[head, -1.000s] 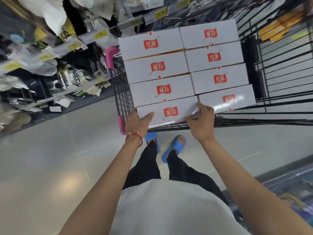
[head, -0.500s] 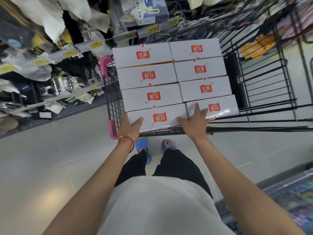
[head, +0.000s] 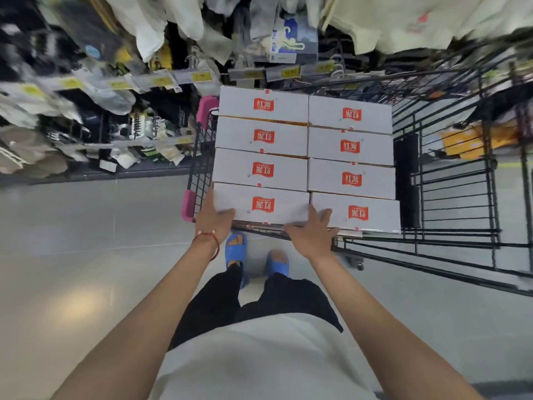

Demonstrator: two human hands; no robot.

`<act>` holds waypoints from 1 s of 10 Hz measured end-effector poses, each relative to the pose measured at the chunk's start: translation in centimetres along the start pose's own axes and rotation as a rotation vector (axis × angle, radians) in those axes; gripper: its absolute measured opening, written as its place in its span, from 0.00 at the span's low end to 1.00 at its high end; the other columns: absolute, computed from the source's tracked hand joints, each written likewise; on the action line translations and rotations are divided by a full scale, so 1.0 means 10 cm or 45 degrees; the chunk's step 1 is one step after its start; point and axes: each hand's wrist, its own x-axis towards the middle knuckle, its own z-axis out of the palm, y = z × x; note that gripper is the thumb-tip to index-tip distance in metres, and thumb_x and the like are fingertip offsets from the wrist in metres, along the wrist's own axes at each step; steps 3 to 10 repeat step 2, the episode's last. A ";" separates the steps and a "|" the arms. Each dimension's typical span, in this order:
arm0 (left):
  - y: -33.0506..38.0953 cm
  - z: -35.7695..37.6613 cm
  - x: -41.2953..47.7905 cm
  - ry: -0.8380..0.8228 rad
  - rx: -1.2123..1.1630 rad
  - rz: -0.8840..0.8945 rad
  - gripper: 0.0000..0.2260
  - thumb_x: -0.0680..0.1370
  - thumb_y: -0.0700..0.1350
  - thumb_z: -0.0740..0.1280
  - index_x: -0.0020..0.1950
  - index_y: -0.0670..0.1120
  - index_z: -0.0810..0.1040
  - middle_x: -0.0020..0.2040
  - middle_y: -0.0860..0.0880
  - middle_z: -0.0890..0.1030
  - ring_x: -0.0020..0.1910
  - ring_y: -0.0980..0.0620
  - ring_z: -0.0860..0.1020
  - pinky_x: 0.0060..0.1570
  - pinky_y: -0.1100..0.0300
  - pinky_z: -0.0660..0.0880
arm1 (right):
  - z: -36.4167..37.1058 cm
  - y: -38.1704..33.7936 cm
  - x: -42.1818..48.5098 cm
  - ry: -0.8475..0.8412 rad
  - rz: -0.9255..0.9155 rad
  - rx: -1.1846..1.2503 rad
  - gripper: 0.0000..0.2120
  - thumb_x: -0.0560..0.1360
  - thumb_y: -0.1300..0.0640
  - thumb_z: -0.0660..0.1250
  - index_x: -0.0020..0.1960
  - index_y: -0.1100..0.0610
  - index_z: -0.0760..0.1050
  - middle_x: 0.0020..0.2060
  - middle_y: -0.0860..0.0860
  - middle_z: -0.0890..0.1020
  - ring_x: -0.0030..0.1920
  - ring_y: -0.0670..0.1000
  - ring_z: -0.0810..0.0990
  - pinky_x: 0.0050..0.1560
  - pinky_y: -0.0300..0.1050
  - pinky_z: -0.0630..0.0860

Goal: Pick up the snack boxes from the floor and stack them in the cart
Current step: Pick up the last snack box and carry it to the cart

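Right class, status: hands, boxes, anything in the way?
Left hand against near-left box end, thumb on top; right hand flat at its right end. Eight boxes top the cart. Nothing blocking.

Eight white snack boxes [head: 261, 170] show on top, four in the left column and four in the right, in one black wire cart [head: 450, 197] with two pink corner guards [head: 206, 109] on its left side. Two hands, left hand [head: 215, 219] and right hand [head: 313, 235]; two blue slippers [head: 236, 249]; one red bracelet [head: 212, 241]
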 end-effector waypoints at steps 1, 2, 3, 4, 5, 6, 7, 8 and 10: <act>-0.03 -0.08 -0.20 0.039 -0.062 0.052 0.23 0.80 0.38 0.66 0.75 0.47 0.69 0.59 0.51 0.79 0.57 0.50 0.77 0.56 0.63 0.68 | 0.04 -0.07 -0.11 0.042 -0.060 0.059 0.33 0.78 0.48 0.68 0.80 0.53 0.62 0.82 0.58 0.54 0.81 0.66 0.48 0.79 0.59 0.48; -0.23 -0.19 -0.33 0.123 -0.161 -0.008 0.26 0.81 0.43 0.67 0.79 0.47 0.65 0.64 0.52 0.74 0.61 0.52 0.73 0.63 0.63 0.66 | 0.16 -0.21 -0.24 0.023 -0.155 0.115 0.30 0.79 0.47 0.68 0.78 0.52 0.66 0.81 0.55 0.59 0.82 0.61 0.49 0.80 0.60 0.50; -0.23 -0.19 -0.33 0.123 -0.161 -0.008 0.26 0.81 0.43 0.67 0.79 0.47 0.65 0.64 0.52 0.74 0.61 0.52 0.73 0.63 0.63 0.66 | 0.16 -0.21 -0.24 0.023 -0.155 0.115 0.30 0.79 0.47 0.68 0.78 0.52 0.66 0.81 0.55 0.59 0.82 0.61 0.49 0.80 0.60 0.50; -0.23 -0.19 -0.33 0.123 -0.161 -0.008 0.26 0.81 0.43 0.67 0.79 0.47 0.65 0.64 0.52 0.74 0.61 0.52 0.73 0.63 0.63 0.66 | 0.16 -0.21 -0.24 0.023 -0.155 0.115 0.30 0.79 0.47 0.68 0.78 0.52 0.66 0.81 0.55 0.59 0.82 0.61 0.49 0.80 0.60 0.50; -0.23 -0.19 -0.33 0.123 -0.161 -0.008 0.26 0.81 0.43 0.67 0.79 0.47 0.65 0.64 0.52 0.74 0.61 0.52 0.73 0.63 0.63 0.66 | 0.16 -0.21 -0.24 0.023 -0.155 0.115 0.30 0.79 0.47 0.68 0.78 0.52 0.66 0.81 0.55 0.59 0.82 0.61 0.49 0.80 0.60 0.50; -0.23 -0.19 -0.33 0.123 -0.161 -0.008 0.26 0.81 0.43 0.67 0.79 0.47 0.65 0.64 0.52 0.74 0.61 0.52 0.73 0.63 0.63 0.66 | 0.16 -0.21 -0.24 0.023 -0.155 0.115 0.30 0.79 0.47 0.68 0.78 0.52 0.66 0.81 0.55 0.59 0.82 0.61 0.49 0.80 0.60 0.50; -0.23 -0.19 -0.33 0.123 -0.161 -0.008 0.26 0.81 0.43 0.67 0.79 0.47 0.65 0.64 0.52 0.74 0.61 0.52 0.73 0.63 0.63 0.66 | 0.16 -0.21 -0.24 0.023 -0.155 0.115 0.30 0.79 0.47 0.68 0.78 0.52 0.66 0.81 0.55 0.59 0.82 0.61 0.49 0.80 0.60 0.50; -0.23 -0.19 -0.33 0.123 -0.161 -0.008 0.26 0.81 0.43 0.67 0.79 0.47 0.65 0.64 0.52 0.74 0.61 0.52 0.73 0.63 0.63 0.66 | 0.16 -0.21 -0.24 0.023 -0.155 0.115 0.30 0.79 0.47 0.68 0.78 0.52 0.66 0.81 0.55 0.59 0.82 0.61 0.49 0.80 0.60 0.50; -0.23 -0.19 -0.33 0.123 -0.161 -0.008 0.26 0.81 0.43 0.67 0.79 0.47 0.65 0.64 0.52 0.74 0.61 0.52 0.73 0.63 0.63 0.66 | 0.16 -0.21 -0.24 0.023 -0.155 0.115 0.30 0.79 0.47 0.68 0.78 0.52 0.66 0.81 0.55 0.59 0.82 0.61 0.49 0.80 0.60 0.50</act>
